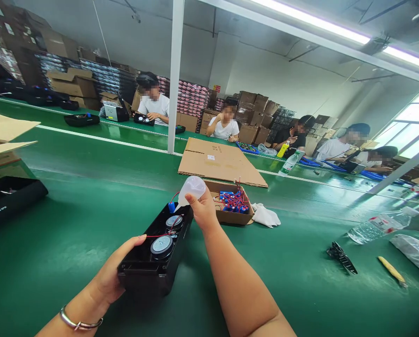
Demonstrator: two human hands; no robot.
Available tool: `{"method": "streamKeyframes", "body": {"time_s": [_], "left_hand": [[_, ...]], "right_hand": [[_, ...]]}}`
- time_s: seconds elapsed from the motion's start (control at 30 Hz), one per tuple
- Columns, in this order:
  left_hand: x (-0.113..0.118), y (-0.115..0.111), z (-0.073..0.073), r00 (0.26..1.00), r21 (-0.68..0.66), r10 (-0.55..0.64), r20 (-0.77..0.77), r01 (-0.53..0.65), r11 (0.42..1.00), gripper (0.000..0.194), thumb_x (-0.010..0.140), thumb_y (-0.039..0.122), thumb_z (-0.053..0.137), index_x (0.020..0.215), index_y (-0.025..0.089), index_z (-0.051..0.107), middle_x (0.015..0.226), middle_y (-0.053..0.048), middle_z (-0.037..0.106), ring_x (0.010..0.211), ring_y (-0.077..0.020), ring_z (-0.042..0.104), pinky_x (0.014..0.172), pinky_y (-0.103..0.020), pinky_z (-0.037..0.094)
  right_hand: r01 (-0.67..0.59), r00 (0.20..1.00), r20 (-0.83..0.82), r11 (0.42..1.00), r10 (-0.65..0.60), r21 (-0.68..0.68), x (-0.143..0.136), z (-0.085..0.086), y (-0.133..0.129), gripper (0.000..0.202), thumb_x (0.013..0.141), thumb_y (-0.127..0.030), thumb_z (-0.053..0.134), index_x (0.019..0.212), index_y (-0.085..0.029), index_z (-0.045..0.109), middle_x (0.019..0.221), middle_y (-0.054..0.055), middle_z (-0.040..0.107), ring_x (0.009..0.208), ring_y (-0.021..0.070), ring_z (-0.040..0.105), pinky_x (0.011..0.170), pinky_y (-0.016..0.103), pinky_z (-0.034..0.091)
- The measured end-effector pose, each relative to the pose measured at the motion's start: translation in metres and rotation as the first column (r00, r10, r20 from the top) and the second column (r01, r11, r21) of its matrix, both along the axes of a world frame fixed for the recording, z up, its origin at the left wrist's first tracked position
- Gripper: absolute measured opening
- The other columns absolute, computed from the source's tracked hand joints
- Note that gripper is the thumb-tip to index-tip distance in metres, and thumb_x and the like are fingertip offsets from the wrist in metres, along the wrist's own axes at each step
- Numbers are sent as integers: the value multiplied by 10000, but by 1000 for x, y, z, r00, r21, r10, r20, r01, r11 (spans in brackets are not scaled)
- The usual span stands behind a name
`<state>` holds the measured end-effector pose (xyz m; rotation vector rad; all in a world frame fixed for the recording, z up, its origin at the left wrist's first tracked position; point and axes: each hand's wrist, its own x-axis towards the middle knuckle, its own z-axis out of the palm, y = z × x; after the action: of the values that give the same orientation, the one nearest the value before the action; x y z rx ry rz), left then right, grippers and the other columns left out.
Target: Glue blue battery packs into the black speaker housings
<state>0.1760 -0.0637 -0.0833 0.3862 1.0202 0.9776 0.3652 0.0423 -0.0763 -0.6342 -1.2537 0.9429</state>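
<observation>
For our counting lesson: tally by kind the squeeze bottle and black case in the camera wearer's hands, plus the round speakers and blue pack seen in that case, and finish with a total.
Squeeze bottle: 1
Case: 1
Speakers: 2
Blue pack: 1
Total: 5

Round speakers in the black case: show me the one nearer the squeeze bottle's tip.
The far speaker, by the tip of the squeeze bottle in the right hand; the other speaker sits toward the near end of the case.

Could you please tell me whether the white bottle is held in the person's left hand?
No, the right hand holds the white bottle, while the left hand grips the black case.
</observation>
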Motion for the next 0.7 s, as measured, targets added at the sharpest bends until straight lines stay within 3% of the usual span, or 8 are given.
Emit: {"method": "streamKeyframes", "body": {"time_s": [0.43,0.7], "left_hand": [[-7,0,-17,999,37,-24,28,23,999,151,823,214,590,856,153,724,807,-78,736,690,-232,694,633,-312,575],[-5,-2,-9,999,26,-11,36,10,1000,148,816,179,580,821,139,723,743,-72,724,657,-224,693,604,-294,572]], "right_hand": [[26,995,-92,998,-31,-59,3,1,3,552,665,-479,797,1077,-185,576,1013,37,653,929,188,598,862,313,491],[76,992,-96,994,-83,-81,3,-1,5,587,650,-527,792,1077,-190,572,997,38,655,913,201,604,842,333,506]]}}
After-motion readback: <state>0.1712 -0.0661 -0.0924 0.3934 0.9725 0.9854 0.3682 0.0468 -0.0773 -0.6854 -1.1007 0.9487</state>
